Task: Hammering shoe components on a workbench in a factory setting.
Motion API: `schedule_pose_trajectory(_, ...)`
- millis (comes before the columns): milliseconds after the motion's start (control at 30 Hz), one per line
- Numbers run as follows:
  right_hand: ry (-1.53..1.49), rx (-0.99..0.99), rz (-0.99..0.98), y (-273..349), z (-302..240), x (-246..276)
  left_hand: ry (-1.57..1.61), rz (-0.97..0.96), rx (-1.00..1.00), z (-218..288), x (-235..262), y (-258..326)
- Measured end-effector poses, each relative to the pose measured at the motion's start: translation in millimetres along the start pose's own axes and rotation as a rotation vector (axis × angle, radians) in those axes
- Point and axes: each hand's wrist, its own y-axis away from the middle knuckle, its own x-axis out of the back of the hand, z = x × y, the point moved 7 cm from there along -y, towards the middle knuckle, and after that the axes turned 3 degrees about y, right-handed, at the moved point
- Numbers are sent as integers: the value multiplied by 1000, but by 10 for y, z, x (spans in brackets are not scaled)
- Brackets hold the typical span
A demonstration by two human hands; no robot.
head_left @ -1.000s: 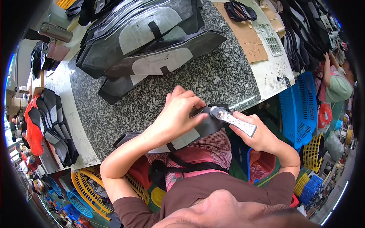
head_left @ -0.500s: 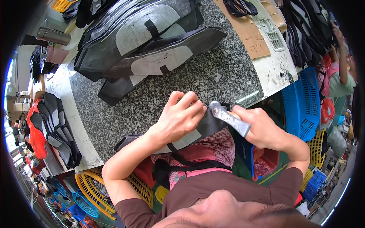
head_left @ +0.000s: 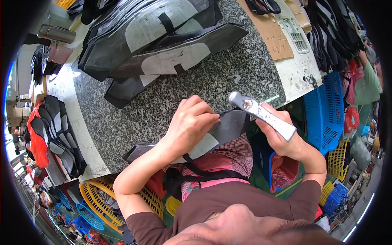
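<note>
My right hand (head_left: 279,128) is wrapped round a hammer (head_left: 267,115) with a worn metal head, raised to the right over the near edge of the stone slab (head_left: 122,126). A dark grey sheet piece (head_left: 232,127) with a pale patch lies along that edge, partly hanging over my lap. My left hand (head_left: 190,124) is closed in a pinch at the upper edge of this piece; its fingertips hide most of what they grip. Beyond my hands rests a pile of similar dark pieces (head_left: 175,57) with whitish patches and short black tabs.
More dark pieces (head_left: 61,134) lie at the table's left edge over a red bag (head_left: 37,136). A metal flask (head_left: 57,34) stands far left. Brown cardboard (head_left: 274,38) covers the back right. Blue (head_left: 326,112) and yellow baskets (head_left: 104,200) flank the table. Another person (head_left: 367,83) is at far right.
The hammer has lifted away from the sheet piece and moved right with my right hand. My left hand stays near the same spot, fingers pinched. More of the piece shows.
</note>
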Motion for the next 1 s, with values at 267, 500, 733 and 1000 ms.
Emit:
schedule_pose_trajectory(267, 113, 47, -92, -57, 26, -107, -174, -123, -154, 172, -94, 43)
schedule_pose_trajectory(500, 84, 85, -108, -86, 14, -155, -198, -101, -115, 151, -66, 34)
schedule_pose_trajectory(733, 177, -73, -210, -110, 141, -246, 22, -48, 122, 20, 3, 193)
schedule_pose_trajectory(1000, 337, 39, -237, -24, 81, -429, -37, 26, 98, 118, 82, 194)
